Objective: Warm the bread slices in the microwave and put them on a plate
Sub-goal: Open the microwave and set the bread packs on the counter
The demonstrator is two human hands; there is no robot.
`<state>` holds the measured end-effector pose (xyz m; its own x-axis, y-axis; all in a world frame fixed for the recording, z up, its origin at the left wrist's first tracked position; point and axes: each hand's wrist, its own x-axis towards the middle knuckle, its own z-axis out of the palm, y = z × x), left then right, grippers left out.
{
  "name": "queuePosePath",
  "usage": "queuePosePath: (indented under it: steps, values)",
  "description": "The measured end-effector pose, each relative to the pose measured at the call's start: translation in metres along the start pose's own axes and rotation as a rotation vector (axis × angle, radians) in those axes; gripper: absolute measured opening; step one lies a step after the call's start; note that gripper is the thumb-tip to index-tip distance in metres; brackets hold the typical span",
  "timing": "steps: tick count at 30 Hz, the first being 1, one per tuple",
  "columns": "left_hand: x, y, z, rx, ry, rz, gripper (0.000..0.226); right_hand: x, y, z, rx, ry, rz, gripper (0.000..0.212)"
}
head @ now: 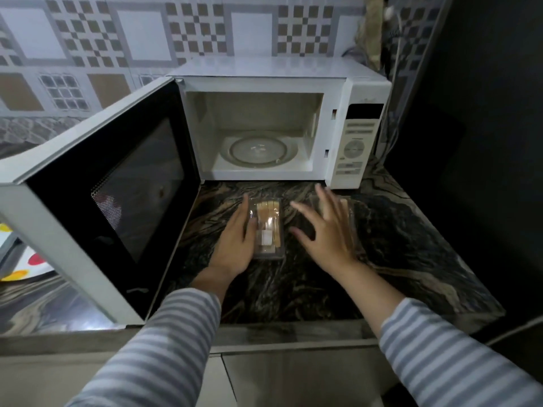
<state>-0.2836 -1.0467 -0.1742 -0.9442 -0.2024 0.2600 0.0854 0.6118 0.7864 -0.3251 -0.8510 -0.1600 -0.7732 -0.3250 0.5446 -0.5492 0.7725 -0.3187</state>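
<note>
Two hands low over dark marbled counter [411,245], near side of open white microwave [264,127]. Left hand [235,245] resting against clear bread pack [269,227], fingers fairly straight. Right hand [326,230] spread, grasping nothing, just right of pack. Colourful plate [17,259] far left.

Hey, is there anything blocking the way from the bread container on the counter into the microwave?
Nothing visible does. The microwave door is swung open to the left, the turntable inside is bare, and the counter between the bread container and the opening holds nothing. The left hand rests against the container's left side.
</note>
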Motion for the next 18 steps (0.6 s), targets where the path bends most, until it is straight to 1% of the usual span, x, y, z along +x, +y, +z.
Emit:
queuePosePath:
  steps: [4,7,10,14,16,18]
  values:
    - [-0.014,-0.023,-0.018,0.023,-0.091,0.053,0.053,-0.016,-0.024,0.020,0.149,-0.096,-0.136,0.036]
    - [-0.022,-0.038,-0.020,0.142,-0.208,0.066,0.059,-0.027,-0.028,0.034,0.207,-0.127,-0.211,0.032]
    - [-0.029,-0.044,-0.019,0.259,-0.244,0.115,0.066,-0.031,-0.027,0.042,0.171,-0.155,-0.254,0.035]
    - [-0.029,-0.050,-0.018,0.332,-0.271,0.151,0.079,-0.032,-0.023,0.049,0.119,-0.171,-0.310,0.036]
    - [-0.029,-0.049,-0.017,0.391,-0.290,0.165,0.080,-0.031,-0.022,0.050,0.122,-0.135,-0.327,0.033]
    - [-0.027,-0.047,-0.016,0.435,-0.299,0.163,0.077,-0.032,-0.021,0.051,0.138,-0.116,-0.346,0.032]
